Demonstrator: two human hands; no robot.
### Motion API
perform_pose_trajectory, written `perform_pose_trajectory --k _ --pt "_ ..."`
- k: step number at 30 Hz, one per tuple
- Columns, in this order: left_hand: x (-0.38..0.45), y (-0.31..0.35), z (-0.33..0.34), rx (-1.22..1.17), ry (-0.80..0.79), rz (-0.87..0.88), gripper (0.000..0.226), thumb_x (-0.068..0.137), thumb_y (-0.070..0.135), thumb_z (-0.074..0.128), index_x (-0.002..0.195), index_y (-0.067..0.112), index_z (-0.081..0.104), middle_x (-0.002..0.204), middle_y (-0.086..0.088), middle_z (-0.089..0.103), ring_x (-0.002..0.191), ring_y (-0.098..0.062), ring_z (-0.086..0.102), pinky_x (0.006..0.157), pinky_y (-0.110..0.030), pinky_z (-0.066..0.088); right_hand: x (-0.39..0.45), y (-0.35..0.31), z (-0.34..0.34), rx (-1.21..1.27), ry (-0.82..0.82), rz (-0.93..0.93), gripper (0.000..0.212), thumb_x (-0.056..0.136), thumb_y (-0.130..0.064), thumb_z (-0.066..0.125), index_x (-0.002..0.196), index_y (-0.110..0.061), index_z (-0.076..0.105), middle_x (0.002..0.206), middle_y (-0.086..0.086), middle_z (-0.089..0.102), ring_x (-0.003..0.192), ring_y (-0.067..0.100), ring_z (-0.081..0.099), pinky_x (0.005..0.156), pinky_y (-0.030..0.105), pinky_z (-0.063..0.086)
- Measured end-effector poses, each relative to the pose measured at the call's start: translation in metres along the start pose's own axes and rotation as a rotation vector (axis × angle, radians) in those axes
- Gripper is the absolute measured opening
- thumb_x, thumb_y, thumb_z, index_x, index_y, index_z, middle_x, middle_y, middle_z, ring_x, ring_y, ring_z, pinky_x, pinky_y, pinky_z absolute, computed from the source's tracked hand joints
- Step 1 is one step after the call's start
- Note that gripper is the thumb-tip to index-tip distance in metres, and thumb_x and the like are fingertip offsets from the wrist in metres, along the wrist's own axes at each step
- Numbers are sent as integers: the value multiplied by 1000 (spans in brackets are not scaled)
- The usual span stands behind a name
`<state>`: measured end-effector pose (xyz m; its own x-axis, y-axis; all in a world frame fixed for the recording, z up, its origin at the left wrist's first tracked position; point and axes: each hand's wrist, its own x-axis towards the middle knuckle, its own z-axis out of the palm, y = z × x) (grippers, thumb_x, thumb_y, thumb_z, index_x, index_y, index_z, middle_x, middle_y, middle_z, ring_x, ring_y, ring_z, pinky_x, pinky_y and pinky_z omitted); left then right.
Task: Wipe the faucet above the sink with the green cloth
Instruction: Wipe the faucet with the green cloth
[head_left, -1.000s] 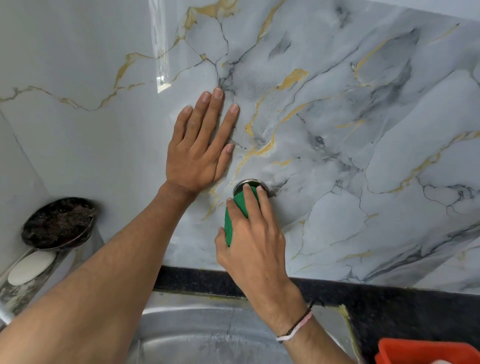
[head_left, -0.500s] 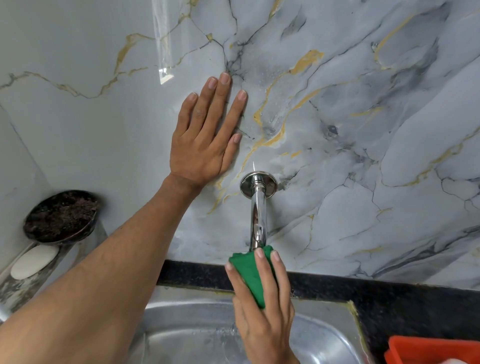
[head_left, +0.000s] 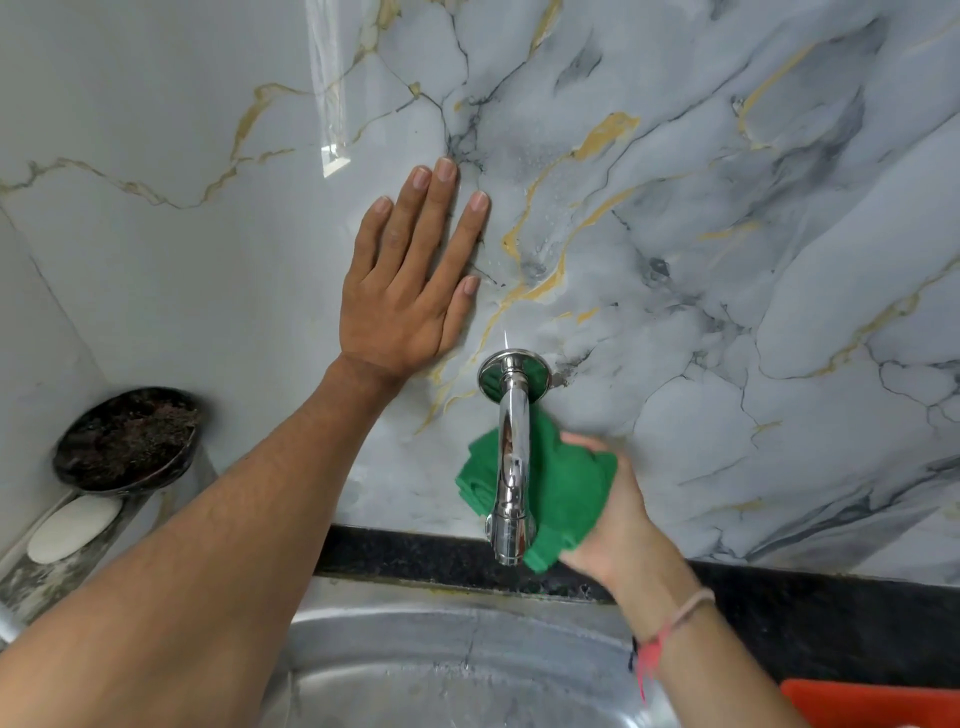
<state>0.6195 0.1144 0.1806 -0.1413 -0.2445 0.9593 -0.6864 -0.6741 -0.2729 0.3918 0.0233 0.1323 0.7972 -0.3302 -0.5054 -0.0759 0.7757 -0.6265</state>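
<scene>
The right hand (head_left: 618, 525) is gripping the cloth (head_left: 561, 483) behind the faucet (head_left: 511, 457); the left hand (head_left: 405, 291) is lying flat, open, empty, on the wall (head_left: 727, 208).

Polished chrome faucet (head_left: 511, 467), soft green cloth (head_left: 563, 488), glossy marble wall (head_left: 727, 260).

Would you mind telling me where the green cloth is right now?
In the head view, the green cloth sits low centre, bunched behind the faucet spout, held by the right hand above the sink.

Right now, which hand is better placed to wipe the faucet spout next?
The right hand: it already holds the green cloth against the faucet. The left hand lies flat on the marble wall.
</scene>
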Motion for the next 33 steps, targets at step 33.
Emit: perform_pose_trajectory --k 33 --pt "22 17 -55 48 -332 -69 58 108 28 39 162 8 31 165 -26 34 155 -40 31 124 -54 39 -113 74 -96 -194 -103 174 82 73 -57 82 130 0 68 134 31 67 122 45 66 103 56 54"
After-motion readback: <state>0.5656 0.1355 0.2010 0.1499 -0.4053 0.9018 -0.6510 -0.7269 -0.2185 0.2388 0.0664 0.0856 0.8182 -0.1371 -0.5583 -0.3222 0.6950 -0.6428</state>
